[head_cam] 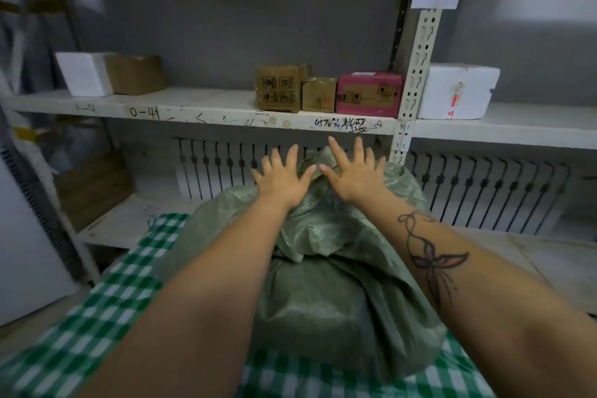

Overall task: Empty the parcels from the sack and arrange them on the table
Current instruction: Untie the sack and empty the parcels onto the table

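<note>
Checked table bears green sack under 2 spread hands, facing shelves.

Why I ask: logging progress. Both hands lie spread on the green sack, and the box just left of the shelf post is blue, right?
The head view shows that box pink, not blue. The left hand and right hand do lie spread on the green sack.

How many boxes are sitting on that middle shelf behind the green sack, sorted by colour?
Brown boxes: 3
White boxes: 2
Pink box: 1
Total: 6
</note>
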